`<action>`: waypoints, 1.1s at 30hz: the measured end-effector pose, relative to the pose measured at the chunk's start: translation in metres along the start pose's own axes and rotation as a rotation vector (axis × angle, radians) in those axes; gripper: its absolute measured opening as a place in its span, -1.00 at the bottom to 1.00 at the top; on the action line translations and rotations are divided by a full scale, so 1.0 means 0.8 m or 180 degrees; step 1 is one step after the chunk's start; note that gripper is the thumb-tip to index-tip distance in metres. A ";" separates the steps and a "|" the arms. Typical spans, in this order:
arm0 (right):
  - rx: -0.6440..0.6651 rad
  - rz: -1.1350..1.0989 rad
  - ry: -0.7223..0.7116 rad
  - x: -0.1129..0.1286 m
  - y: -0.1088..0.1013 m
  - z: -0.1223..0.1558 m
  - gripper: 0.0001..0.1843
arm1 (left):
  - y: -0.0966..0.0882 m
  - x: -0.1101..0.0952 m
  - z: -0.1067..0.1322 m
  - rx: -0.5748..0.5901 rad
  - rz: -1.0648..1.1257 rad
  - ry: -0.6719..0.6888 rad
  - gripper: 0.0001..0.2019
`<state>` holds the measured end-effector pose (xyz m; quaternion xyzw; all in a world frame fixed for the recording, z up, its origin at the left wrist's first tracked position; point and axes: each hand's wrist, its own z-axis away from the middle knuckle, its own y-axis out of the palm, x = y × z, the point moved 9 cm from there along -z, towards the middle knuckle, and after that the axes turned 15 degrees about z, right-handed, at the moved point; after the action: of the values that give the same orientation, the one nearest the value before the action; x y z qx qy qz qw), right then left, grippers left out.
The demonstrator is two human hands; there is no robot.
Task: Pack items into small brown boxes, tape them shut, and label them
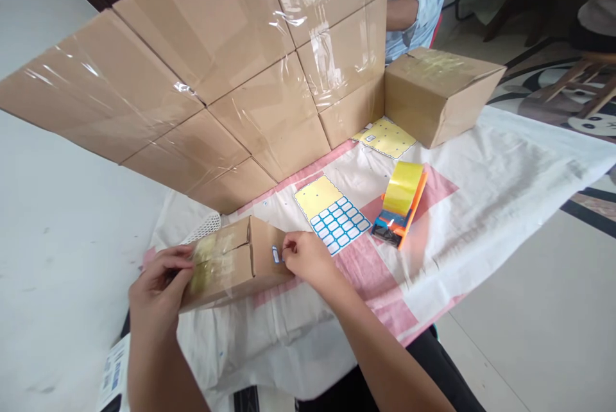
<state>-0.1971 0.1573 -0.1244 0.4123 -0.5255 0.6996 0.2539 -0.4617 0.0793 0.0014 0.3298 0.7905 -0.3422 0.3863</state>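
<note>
A small taped cardboard box (226,258) lies on the cloth in front of me. My left hand (161,283) grips its left end, thumb and fingers curled at the edge over yellowish tape. At the opposite end, my right hand (308,258) is closed in a pinch against the box face. A small blue-edged label sticker (276,254) shows on that face beside the fingertips, with a bit of blue right at them. The fingers partly hide what they pinch. Beyond my right hand lies a sheet of blue-bordered labels (339,223) with a bare yellow part.
Stacked, taped cardboard boxes (283,104) form a wall behind the work area. An orange tape dispenser (402,203) with yellow tape stands to the right. Farther back are a yellow backing sheet (387,137) and another box (443,94). A person in a light-blue shirt (418,1) sits behind.
</note>
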 end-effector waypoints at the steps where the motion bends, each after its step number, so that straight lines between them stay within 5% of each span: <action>1: -0.0027 0.0062 0.0042 0.000 0.000 0.001 -0.86 | 0.001 0.000 0.001 0.0012 0.0008 -0.0022 -0.86; 33: 0.0007 -0.0215 0.0138 0.003 0.007 0.001 -0.89 | 0.004 -0.006 0.005 0.0004 -0.0113 -0.0084 -0.87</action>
<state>-0.2023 0.1543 -0.1252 0.4149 -0.5049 0.6999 0.2883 -0.4559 0.0769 0.0026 0.3114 0.7909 -0.3538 0.3903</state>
